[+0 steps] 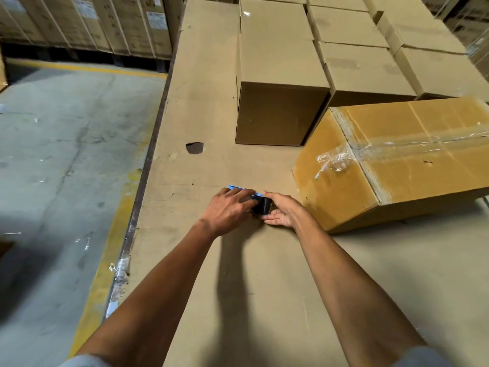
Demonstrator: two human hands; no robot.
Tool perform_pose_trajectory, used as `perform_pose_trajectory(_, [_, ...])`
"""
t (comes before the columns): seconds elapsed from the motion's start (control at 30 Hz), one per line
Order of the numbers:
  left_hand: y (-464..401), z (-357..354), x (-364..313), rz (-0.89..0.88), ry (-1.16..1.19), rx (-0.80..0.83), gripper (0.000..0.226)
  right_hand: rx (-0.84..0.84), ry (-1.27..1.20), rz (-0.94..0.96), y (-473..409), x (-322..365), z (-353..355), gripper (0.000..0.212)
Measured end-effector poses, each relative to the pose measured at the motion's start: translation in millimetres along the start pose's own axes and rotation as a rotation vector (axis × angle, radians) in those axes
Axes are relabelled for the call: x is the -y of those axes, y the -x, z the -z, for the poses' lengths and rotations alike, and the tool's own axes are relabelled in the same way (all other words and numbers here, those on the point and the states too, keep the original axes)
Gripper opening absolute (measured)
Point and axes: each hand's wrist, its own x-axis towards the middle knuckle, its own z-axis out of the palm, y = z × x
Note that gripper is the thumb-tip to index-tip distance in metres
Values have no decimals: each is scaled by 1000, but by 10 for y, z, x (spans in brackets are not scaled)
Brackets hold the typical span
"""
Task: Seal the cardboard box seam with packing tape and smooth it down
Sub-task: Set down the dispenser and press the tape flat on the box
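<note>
Far left of the yellow-brown taped cardboard box (pixel 412 160): grey concrete floor (pixel 66 144) w/ worn yellow painted line (pixel 111 234) along the edge of the flat cardboard-covered surface (pixel 238 287). Round hole (pixel 195 147) in the surface, well left of the box. Left hand (pixel 229 211), left of the box & near its lower corner, fingers curled over a blue-and-black plastic tape dispenser (pixel 258 201), gripping it. Right hand (pixel 281 210) just beside, between dispenser & box, palm half open w/ fingers cupping the dispenser's black end; can't tell if it grips firmly. Box lies on the surface tilted at an angle, clear packing tape (pixel 397 147) running along its top seam, loose crinkled tape end hanging over the near face. Behind the box: plain brown cardboard cartons (pixel 283 88) in rows, nearest one just left of its far corner.
</note>
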Motion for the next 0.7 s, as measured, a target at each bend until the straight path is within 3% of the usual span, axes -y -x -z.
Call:
perform_pose_trajectory(0.17, [-221,55,84,63,-27,65,45,-63,27,58,-217,71,-2,57])
perform_pose_trajectory(0.37, [-502,58,55,147,-98,139,43,-170,150,170,-225,160,130,47])
perform_pose_trajectory(0.43, [-547,50,44,173,-109,147,45,-198,240,257,-181,176,145,34])
perform_pose_trajectory(0.5, [-562,54,9,186,-83,117,50,-258,404,333,-74,231,149,23])
perform_pose_trajectory(0.6, [-584,145,-121,226,14,0,55,-351,709,545,315,385,121,28])
perform_pose_trajectory(0.7, [-642,313,-336,273,143,-159,65,-398,820,761,631,529,128,31])
